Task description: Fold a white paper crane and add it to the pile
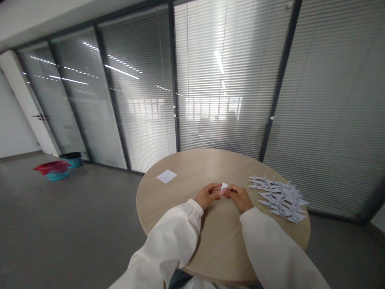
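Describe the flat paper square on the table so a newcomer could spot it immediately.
Find the round wooden table by the glass wall with blinds. Beyond the left hand and right hand, which pinch a small piece of white paper, a white paper square lies flat near the far left edge. Unlike the heap of paper cranes on the right, it is unfolded and alone.

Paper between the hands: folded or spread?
Folded: the white paper pinched between the left hand and right hand stands as a small pointed shape, far smaller than the flat square sheet on the table.
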A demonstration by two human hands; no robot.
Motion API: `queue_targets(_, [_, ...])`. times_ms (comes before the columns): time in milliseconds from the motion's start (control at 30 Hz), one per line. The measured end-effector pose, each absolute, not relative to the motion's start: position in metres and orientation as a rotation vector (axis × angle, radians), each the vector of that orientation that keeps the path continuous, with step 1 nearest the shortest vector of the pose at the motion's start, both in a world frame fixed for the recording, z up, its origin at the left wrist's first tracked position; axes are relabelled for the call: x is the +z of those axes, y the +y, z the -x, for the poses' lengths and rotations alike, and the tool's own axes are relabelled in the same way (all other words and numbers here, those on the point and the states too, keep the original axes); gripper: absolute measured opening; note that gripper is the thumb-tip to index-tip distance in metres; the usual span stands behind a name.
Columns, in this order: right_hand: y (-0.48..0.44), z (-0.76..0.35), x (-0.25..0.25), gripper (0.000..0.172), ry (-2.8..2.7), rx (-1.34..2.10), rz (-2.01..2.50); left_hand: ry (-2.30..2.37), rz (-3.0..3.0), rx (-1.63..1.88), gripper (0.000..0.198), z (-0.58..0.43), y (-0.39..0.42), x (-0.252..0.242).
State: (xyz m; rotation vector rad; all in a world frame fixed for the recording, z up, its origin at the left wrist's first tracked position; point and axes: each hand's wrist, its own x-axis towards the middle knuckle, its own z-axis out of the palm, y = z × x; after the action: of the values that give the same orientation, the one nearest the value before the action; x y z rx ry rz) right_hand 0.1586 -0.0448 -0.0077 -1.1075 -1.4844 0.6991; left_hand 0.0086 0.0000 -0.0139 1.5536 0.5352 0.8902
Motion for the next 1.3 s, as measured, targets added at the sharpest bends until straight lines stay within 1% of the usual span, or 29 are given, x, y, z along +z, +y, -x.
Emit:
queue_targets(233, [-0.046,-0.159,-0.008,0.029,-1.494,0.698,1.113,0.532,-1.406,0.844,0.050,-0.006,0.001,-0.014])
queue_targets(367, [-0.047,-0.158,-0.006,0.028,-1.492,0.701,1.127,0.517,-1.338,0.839,0.046,-0.007,0.002,-0.016])
queue_targets(467, [-0.047,-0.158,-0.007,0.029,-1.501,0.697,1.145,0.523,-1.303,0.857,0.043,-0.007,0.004,-0.018])
queue_targets(633, [-0.046,-0.158,-0.008,0.031,-1.493,0.686,1.146,0.580,-1.266,0.930,0.043,-0.008,0.005,-0.018])
queue_targets(867, [-0.047,-0.155,-0.006,0.024,-1.489,0.711,1.133,0.510,-1.456,0.948,0.056,-0.009,0.003,-0.016])
queue_targets(933, [-0.047,-0.155,-0.006,0.023,-1.492,0.725,1.128,0.503,-1.473,0.966,0.053,-0.009,0.003,-0.016])
queue_targets(1100, [-0.047,-0.156,-0.006,0.020,-1.484,0.714,1.090,0.538,-1.482,1.009,0.038,-0.009,0.006,-0.018])
queue_targets(1300, [-0.044,-0.158,-0.010,0.021,-1.415,0.682,1.135,0.653,-1.315,1.112,0.031,-0.010,0.017,-0.024])
